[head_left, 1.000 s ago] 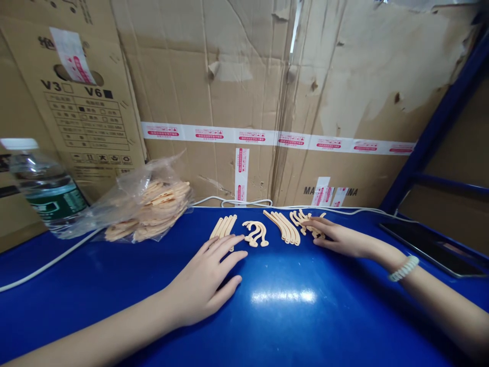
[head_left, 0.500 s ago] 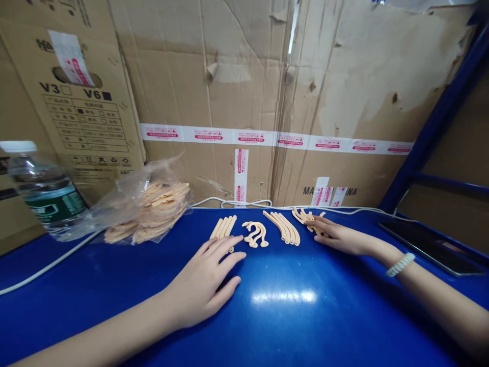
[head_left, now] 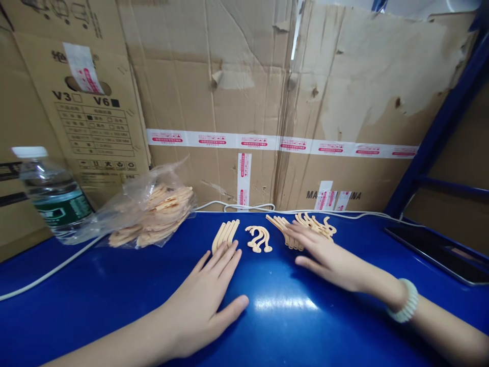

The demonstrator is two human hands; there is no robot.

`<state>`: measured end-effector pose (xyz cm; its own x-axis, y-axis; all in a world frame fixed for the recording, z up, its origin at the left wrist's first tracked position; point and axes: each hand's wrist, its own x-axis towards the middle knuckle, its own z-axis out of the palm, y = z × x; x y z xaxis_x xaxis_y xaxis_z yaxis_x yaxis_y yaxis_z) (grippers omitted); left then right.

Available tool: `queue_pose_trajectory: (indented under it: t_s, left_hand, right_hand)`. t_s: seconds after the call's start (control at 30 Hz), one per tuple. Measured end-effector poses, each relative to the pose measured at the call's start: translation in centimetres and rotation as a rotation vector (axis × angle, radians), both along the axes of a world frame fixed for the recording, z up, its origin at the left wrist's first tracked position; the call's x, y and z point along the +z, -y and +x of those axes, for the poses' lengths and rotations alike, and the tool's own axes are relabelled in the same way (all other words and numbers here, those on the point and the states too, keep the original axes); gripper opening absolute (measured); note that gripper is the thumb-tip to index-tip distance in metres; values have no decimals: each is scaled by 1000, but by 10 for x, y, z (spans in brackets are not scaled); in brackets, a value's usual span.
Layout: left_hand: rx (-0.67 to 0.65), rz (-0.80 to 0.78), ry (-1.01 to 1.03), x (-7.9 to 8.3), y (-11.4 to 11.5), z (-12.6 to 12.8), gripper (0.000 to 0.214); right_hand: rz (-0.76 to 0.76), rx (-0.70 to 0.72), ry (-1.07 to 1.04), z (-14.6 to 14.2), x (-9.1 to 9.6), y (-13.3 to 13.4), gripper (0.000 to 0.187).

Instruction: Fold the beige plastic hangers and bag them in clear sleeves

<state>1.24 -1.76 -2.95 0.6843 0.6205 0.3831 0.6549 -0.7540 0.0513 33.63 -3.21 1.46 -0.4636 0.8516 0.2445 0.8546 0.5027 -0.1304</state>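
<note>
left hand [head_left: 200, 300]: spread, at near ends of pale strips [head_left: 228, 233] | right hand [head_left: 328, 256]: spread over curved strips [head_left: 280, 225] (contact unclear) | hooked pieces [head_left: 266, 237]: on worktop [head_left: 282, 336] between hands

Pale strips [head_left: 225, 232], hooks [head_left: 261, 237]; separate clusters

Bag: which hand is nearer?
Left. The left hand is right of the bag, nearer the camera, not touching it; the right hand is much farther right, past the hooks.
</note>
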Motion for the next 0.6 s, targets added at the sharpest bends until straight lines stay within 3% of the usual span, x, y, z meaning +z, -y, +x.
queue_pose_trajectory:
  t_s: [0.1,0.23,0.37,0.6]
  left_hand:
    - [16,-31,-30,-3,-2,-2,71]
    - [-57,-104,-76,-3,-13,-7,76]
    - [-88,-116,-48,-4,-24,-7,75]
    - [-12,-225,-142,20,-28,8,77]
  right_hand:
    - [-85,12,56,-16,-4,8,71]
    - [-181,-32,87,-13,-10,6,81]
    - [-141,-29,59,-4,-15,-2,80]
    - [-92,-28,53,1,-22,-16,81]
